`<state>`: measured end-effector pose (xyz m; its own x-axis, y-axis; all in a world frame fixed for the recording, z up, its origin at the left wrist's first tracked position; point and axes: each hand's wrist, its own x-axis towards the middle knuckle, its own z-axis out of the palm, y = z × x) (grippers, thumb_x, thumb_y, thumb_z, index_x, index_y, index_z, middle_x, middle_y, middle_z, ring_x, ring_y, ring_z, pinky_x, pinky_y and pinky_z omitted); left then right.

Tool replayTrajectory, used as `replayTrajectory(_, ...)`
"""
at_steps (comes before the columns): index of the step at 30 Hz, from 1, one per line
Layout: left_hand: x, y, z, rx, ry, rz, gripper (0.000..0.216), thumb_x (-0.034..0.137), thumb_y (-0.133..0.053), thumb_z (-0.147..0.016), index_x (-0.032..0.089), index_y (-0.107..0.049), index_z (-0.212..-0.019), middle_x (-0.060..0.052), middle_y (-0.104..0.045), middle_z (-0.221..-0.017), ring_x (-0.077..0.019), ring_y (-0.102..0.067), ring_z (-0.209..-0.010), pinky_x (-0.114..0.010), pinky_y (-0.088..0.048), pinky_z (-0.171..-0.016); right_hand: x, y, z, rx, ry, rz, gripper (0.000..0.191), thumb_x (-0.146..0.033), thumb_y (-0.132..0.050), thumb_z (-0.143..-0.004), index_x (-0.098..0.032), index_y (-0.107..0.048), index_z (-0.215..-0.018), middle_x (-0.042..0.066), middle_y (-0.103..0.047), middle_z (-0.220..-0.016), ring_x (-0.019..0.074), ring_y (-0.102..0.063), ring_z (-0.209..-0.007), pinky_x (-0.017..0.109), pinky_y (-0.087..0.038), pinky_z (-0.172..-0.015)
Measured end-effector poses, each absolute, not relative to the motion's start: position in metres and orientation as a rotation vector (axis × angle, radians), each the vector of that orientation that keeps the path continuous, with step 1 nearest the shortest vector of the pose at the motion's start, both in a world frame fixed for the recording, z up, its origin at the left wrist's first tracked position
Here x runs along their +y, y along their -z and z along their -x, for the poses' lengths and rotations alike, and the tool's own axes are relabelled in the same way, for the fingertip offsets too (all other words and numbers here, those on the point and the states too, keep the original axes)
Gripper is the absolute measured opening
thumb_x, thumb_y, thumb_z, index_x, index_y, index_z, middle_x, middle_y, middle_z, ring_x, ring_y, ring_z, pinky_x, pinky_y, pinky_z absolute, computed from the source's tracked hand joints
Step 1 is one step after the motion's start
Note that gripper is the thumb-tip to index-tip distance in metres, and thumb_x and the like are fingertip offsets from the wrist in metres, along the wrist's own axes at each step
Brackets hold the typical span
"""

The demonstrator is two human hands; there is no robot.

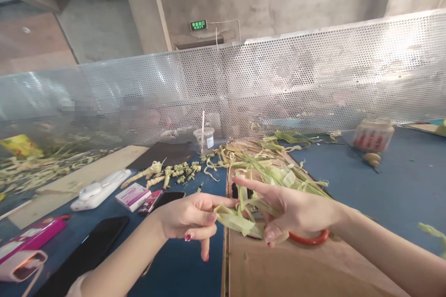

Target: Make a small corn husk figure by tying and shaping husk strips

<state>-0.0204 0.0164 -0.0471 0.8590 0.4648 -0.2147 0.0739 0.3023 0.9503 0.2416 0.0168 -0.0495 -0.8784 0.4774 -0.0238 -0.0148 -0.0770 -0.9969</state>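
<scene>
My left hand [190, 220] pinches one end of a pale green leaf strip [234, 220] between thumb and fingers. My right hand [289, 211] holds the other part of the strip, fingers curled round it, with the index finger stretched out to the left. Orange-handled scissors [310, 240] lie under my right hand on a sheet of cardboard [296, 269]. Both hands hover just above the cardboard's left edge. A heap of loose green leaf strips [268, 167] lies behind them.
Several small woven leaf figures [174, 171] lie on the blue table [400, 181]. A plastic cup with a straw [205, 139], a jar [372, 134], two phones [90, 246], a pink box [132, 196] and a white device [99, 189] stand around. A perforated metal screen [278, 83] closes the back.
</scene>
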Motion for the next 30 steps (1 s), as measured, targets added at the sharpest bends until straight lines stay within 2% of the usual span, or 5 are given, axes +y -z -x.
replayTrajectory(4,0.016,0.047,0.022,0.52,-0.237,-1.266,0.053,0.031,-0.06,-0.081,0.019,-0.047,-0.13,-0.003,-0.068,-0.074,-0.0015,-0.03,-0.032,-0.031,-0.054,-0.055,0.016,0.05,-0.24,-1.881,-1.943,0.529,0.089,-0.016,-0.069,-0.074,-0.032,-0.015,-0.143,0.002,-0.061,-0.097,0.0082,-0.057,-0.07,0.025,-0.048,-0.07)
replayTrajectory(10,0.019,0.048,0.024,0.515,-0.214,-1.283,0.049,0.026,-0.057,-0.082,0.022,-0.047,-0.13,-0.006,-0.069,-0.084,-0.0014,-0.03,-0.034,-0.03,-0.053,-0.052,0.018,0.05,-0.241,-1.966,-1.77,0.567,0.056,-0.025,-0.055,-0.086,-0.028,-0.034,-0.138,0.002,-0.062,-0.093,0.0064,-0.054,-0.063,0.023,-0.045,-0.068)
replayTrajectory(15,0.022,0.049,0.025,0.486,-0.303,-1.254,0.047,0.022,-0.056,-0.083,0.017,-0.049,-0.129,-0.005,-0.068,-0.08,-0.0002,-0.026,-0.034,-0.028,-0.052,-0.054,0.023,0.053,-0.243,-1.901,-1.772,0.574,0.049,-0.022,-0.05,-0.088,-0.026,-0.04,-0.136,-0.004,-0.052,-0.06,0.0074,-0.052,-0.056,0.022,-0.044,-0.062)
replayTrajectory(25,0.023,0.05,0.022,0.417,-0.381,-1.179,0.043,0.02,-0.058,-0.082,0.016,-0.054,-0.124,0.005,-0.053,-0.05,-0.0016,-0.022,-0.032,-0.026,-0.052,-0.055,0.015,0.05,-0.233,-1.725,-1.806,0.67,0.071,-0.018,-0.071,-0.07,-0.026,-0.042,-0.134,0.0,-0.065,-0.085,0.0069,-0.052,-0.061,0.018,-0.04,-0.054)
replayTrajectory(30,0.026,0.052,0.024,0.441,-0.385,-1.194,0.043,0.021,-0.059,-0.082,0.016,-0.054,-0.124,0.008,-0.044,-0.042,-0.0022,-0.021,-0.032,-0.026,-0.052,-0.054,0.013,0.054,-0.229,-1.724,-1.92,0.604,0.078,-0.012,-0.067,-0.07,-0.03,-0.034,-0.138,-0.002,-0.063,-0.081,0.0068,-0.054,-0.059,0.019,-0.043,-0.054)
